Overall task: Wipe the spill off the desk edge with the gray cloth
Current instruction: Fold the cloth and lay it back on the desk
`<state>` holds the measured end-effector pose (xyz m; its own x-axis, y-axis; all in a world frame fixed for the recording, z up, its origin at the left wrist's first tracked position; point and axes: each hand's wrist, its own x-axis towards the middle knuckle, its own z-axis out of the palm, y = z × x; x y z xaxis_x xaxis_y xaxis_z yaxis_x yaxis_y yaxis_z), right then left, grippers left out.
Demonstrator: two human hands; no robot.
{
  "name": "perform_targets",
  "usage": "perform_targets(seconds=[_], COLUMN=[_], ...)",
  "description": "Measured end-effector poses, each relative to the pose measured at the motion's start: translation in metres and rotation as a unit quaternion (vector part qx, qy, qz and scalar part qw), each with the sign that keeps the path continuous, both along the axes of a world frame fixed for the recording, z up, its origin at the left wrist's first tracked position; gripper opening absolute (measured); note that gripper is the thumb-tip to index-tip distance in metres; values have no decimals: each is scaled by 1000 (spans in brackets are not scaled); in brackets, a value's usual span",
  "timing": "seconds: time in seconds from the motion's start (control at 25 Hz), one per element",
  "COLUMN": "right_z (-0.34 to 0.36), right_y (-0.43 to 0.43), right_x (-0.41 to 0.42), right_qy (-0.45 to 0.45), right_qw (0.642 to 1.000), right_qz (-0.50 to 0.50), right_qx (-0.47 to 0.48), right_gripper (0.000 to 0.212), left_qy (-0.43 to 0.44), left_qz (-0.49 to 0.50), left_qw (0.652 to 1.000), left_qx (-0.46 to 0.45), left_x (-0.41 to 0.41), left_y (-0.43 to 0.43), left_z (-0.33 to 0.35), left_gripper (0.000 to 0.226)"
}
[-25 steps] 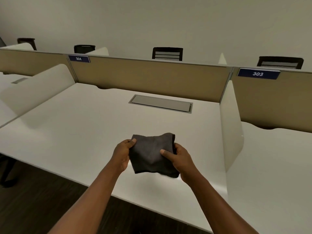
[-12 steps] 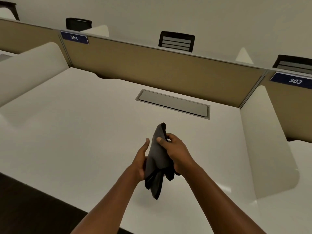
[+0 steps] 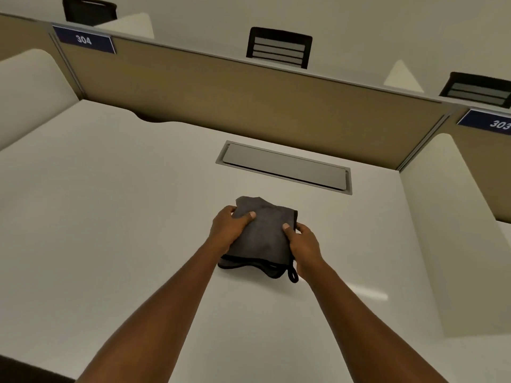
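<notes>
The gray cloth (image 3: 262, 236), folded into a thick square with black trim and a small loop at its near right corner, is held just above the white desk (image 3: 110, 217) near its middle. My left hand (image 3: 228, 226) grips its left side, thumb on top. My right hand (image 3: 302, 244) grips its right side, thumb on top as well. No spill shows on the desk surface. The desk's near edge is visible only at the bottom left corner.
A gray cable hatch (image 3: 284, 167) is set into the desk beyond the cloth. A tan partition (image 3: 221, 89) closes the back, with white dividers left (image 3: 27, 87) and right (image 3: 453, 230). Black chairs (image 3: 279, 47) stand behind the partition.
The cloth went from spread between my hands, to bunched upright, to a flat folded square. The view has moved closer over the desk.
</notes>
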<state>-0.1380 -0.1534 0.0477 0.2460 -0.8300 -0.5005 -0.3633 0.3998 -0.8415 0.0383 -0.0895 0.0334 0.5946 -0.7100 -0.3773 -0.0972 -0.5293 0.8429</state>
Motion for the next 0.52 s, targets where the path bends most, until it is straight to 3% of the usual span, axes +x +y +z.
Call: perform_targets(seconds=[0.04,0.12,0.2,0.32,0.52], right_z=[-5,-16,-31,-54,-59], right_y=[-3,-3,4,23,30], right_x=[1,-1,-3,0,-3], right_qy=[98,260,317,349,356], right_qw=[992,930,855,800,793], right_qz=[42,146,257,375,398], right_qx=[-62,-212,-319,-312,-292], right_gripper=[67,77,72,65,68], left_qy=[-110,-307,-404,-436,-438], left_qz=[-30,-99,-186,-265,-284], left_qw=[992,941,892,851,842], left_qx=[50,98,82,125,138], left_x=[-1,-9,-22,-35,-31], left_y=[-4,-5,1,13,14], left_z=[-7,-25,-47,-77,-85], left_gripper=[73,86,83,77,76])
